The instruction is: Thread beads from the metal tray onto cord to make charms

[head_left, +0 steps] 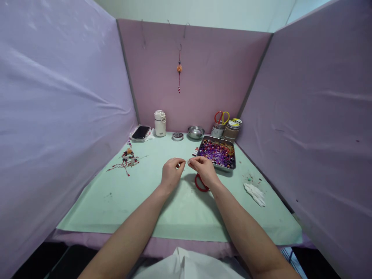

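Over the middle of the table, both hands meet with fingertips close together. My right hand (204, 169) pinches a small whitish, bead-like piece (188, 161); it is too small to tell exactly what it is. Just to its left, my left hand (172, 174) has thumb and forefinger pressed together, and what lies between them cannot be made out. Red-handled scissors (201, 183) rest on the table partly under my right hand. A metal tray (223, 169) full of purple, red and dark beads stands right behind that hand.
Finished-looking beaded cords (129, 159) lie at the left. Along the back are a phone (141, 132), a white bottle (160, 124), a round tin (177, 136), a steel bowl (195, 132) and jars (231, 131). A white glove (255, 194) lies right; a beaded pendant (179, 69) hangs behind.
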`<state>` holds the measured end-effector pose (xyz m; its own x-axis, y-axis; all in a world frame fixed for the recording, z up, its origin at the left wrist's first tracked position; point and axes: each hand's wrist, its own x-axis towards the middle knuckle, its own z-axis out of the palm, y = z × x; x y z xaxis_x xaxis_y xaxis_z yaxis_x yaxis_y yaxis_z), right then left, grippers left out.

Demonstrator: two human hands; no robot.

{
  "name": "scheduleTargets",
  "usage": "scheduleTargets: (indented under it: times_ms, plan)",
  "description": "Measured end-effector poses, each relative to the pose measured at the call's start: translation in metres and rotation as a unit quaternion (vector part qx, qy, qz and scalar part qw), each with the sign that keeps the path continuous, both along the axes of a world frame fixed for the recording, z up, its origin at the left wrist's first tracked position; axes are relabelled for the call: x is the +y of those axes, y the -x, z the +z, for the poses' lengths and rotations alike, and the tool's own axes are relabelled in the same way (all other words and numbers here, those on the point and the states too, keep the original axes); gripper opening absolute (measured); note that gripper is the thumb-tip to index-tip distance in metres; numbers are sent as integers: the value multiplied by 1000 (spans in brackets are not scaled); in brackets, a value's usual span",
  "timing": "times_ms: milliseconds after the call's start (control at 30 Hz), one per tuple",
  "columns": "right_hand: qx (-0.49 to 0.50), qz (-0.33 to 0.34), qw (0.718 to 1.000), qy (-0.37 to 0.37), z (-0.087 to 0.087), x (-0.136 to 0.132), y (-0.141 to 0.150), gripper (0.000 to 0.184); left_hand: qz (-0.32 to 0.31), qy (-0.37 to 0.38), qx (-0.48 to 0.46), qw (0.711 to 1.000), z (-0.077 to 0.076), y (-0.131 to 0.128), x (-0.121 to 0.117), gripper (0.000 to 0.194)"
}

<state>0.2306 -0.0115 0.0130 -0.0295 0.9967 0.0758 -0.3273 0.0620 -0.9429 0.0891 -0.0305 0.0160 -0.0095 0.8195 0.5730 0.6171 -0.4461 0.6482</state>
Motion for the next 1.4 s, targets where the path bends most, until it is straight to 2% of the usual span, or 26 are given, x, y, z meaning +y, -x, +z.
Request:
scheduleTargets:
  times_ms: [167, 500, 900, 1133, 1400]
  plan:
    - [-11, 2, 1000, 3, 1, 0, 0, 26, -9, 14, -26, 1000, 1, 0, 1, 13]
    - [-1, 18, 1000, -1, -3, 3, -3, 30, -40, 89, -161, 982, 2, -1, 3, 13]
    - [-53, 18, 998, -18, -4, 4, -5, 28, -41, 21, -107, 993, -2, 0, 3, 14]
    - [-67, 12, 997, -20, -3, 3, -5, 29, -38, 15, -91, 995, -2, 0, 3, 14]
    - [-106, 17, 992, -66, 0, 0, -4, 28, -36, 16, -86, 996, -4, 0, 5, 14]
